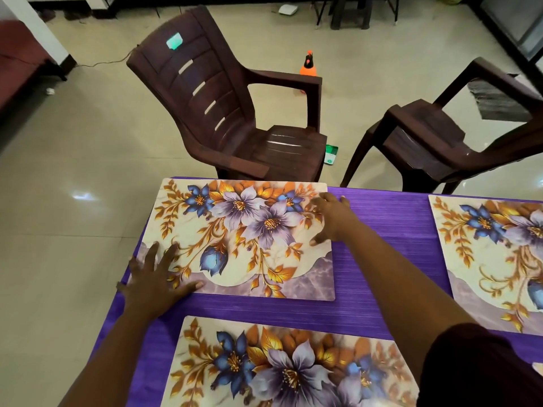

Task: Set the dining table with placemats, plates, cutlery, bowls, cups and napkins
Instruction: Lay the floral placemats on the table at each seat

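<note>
Near placemat (293, 365) in foreground; beyond it, left hand (152, 277) and right hand (330, 218), fingers spread flat, press the far placemat (244, 239).

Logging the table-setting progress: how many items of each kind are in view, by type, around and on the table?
Floral placemats: 3 (far left, near, right); a sliver at the right edge may be another
Brown plastic chairs: 2 ()
Plates, cutlery, bowls, cups, napkins: 0
Total: 5

Both hands lie flat on a flowery placemat (244, 239) on the purple desk (382, 248): left hand (155, 277) on its near corner, right hand (332, 218) on its right edge.
</note>
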`<control>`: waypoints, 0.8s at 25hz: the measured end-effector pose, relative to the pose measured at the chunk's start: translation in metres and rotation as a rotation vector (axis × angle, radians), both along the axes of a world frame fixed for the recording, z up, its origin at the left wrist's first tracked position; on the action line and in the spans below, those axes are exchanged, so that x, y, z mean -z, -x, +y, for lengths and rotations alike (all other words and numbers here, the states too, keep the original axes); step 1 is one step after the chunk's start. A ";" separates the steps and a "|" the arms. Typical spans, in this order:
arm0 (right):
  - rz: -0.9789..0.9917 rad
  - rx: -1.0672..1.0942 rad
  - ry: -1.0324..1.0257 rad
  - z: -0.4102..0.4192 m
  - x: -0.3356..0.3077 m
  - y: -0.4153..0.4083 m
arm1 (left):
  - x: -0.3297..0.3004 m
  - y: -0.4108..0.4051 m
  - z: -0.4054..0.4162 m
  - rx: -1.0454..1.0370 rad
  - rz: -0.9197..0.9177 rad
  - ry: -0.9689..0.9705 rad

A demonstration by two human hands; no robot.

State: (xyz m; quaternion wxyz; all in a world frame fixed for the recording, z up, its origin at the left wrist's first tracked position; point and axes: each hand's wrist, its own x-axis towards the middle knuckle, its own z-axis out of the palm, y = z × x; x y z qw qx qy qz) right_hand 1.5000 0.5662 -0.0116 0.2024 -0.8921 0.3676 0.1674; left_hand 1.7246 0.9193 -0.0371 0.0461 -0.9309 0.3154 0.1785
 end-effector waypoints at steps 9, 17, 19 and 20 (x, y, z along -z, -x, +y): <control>-0.010 0.003 0.002 0.002 -0.007 0.001 | -0.003 -0.002 -0.003 -0.003 0.022 0.012; 0.000 0.076 -0.001 0.011 -0.004 0.005 | -0.004 -0.001 -0.005 -0.008 0.016 -0.030; 0.022 0.130 0.080 0.025 -0.008 0.009 | -0.009 -0.002 -0.012 -0.002 0.022 -0.090; 0.029 0.105 0.161 0.036 -0.013 0.013 | -0.011 -0.001 -0.016 0.002 0.022 -0.138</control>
